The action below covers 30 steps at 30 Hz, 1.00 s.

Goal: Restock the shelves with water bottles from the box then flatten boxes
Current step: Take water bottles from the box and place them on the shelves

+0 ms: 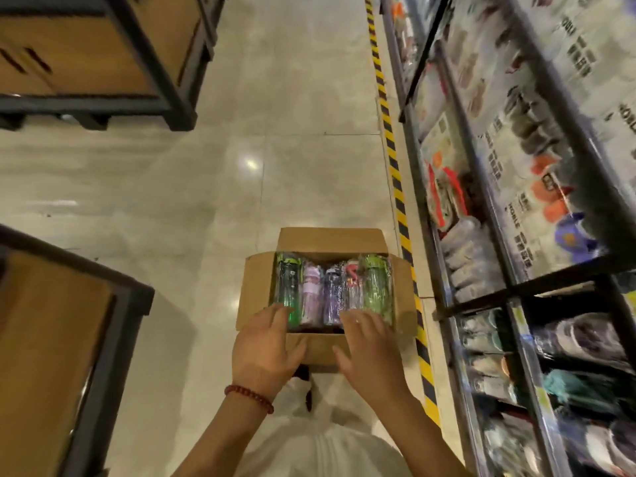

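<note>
Both hands are out over the near edge of the cardboard box point(323, 297) that sits on the tiled floor point(206, 187) in the aisle, just beside the yellow-and-black striped tape point(392, 153) that runs along the foot of the shelves point(516, 208) on the right. The left hand point(266, 349), with a red bead bracelet point(248, 397) at the wrist, is spread with fingers straight and loosely splayed, its fingertips reaching over the near rim of the box toward the bottom end of the green bottle at the left; whether they actually touch it I cannot tell. The right hand point(370, 349) is likewise flat and open, fingers extended, its tips over the near ends of the bottles on the right side. Neither hand grips anything. The box has all four flaps folded outward, and inside it the water bottles point(332, 290) lie on their sides in a row of five, side by side and wrapped in clear plastic, their long axes running away from the person, caps toward the far flap. The two outer ones are green, with a pink, a purple and a red-topped one between. Wooden display units with dark frames point(103, 53) stand across the aisle on the left.
</note>
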Each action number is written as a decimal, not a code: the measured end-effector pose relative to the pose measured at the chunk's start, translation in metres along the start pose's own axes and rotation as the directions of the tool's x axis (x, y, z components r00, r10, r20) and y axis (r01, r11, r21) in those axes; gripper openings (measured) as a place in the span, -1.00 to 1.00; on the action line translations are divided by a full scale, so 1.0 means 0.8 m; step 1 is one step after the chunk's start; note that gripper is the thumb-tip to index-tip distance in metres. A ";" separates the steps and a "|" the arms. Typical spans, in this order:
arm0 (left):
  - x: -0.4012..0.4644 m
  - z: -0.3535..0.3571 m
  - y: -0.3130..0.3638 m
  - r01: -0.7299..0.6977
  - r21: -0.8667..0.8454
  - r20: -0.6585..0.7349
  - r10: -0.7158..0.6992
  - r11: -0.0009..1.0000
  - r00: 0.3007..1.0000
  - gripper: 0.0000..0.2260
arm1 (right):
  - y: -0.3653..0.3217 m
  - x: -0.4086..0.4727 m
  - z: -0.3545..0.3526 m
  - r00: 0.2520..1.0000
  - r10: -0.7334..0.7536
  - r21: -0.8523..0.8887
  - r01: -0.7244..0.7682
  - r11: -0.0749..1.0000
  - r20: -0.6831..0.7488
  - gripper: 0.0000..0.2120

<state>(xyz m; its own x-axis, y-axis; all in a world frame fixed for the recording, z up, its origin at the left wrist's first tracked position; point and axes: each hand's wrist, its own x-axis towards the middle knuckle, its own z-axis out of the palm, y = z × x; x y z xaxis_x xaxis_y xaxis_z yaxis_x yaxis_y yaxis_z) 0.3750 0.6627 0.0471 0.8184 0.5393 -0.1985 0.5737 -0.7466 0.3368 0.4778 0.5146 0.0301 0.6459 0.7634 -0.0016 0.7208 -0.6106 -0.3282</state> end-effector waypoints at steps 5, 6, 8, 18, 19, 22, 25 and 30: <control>0.077 0.016 -0.051 0.016 0.025 0.092 -0.018 1.000 0.996 -0.51 | 0.001 0.083 0.037 0.992 0.098 0.012 -0.099 0.995 0.082 -0.51; 0.094 0.023 -0.059 0.020 0.044 0.127 -0.026 0.999 0.992 -0.52 | 0.007 0.096 0.047 0.989 0.110 0.011 -0.111 0.994 0.100 -0.52; 0.129 0.042 -0.070 0.017 0.073 0.181 -0.030 0.997 0.983 -0.53 | 0.023 0.121 0.071 0.982 0.128 0.013 -0.131 0.991 0.138 -0.54; 0.278 0.232 -0.127 0.099 0.083 0.237 -0.117 0.992 0.965 -0.56 | 0.160 0.212 0.260 0.898 0.234 -0.050 -0.233 0.971 0.373 -0.60; 0.288 0.258 -0.133 0.124 0.081 0.250 -0.141 0.989 0.958 -0.55 | 0.177 0.216 0.282 0.880 0.245 -0.065 -0.239 0.969 0.407 -0.58; 0.311 0.332 -0.154 0.285 0.041 0.273 -0.285 0.958 0.919 -0.48 | 0.225 0.226 0.337 0.827 0.347 -0.106 -0.336 0.936 0.443 -0.48; 0.327 0.388 -0.182 0.530 0.014 0.294 -0.511 0.848 0.808 -0.33 | 0.274 0.229 0.384 0.748 0.507 -0.182 -0.479 0.859 0.428 -0.47; 0.340 0.454 -0.210 0.697 -0.045 0.366 -0.637 0.716 0.678 -0.19 | 0.334 0.216 0.436 0.598 0.676 -0.249 -0.641 0.726 0.430 -0.17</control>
<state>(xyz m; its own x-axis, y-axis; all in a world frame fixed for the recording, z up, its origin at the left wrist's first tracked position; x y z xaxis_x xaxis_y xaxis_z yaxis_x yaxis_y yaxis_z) 0.5130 0.7932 -0.3979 0.2019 0.6991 -0.6859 0.9794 -0.1417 0.1439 0.6942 0.5568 -0.3874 0.7658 0.1345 -0.6289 0.1714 -0.9852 -0.0019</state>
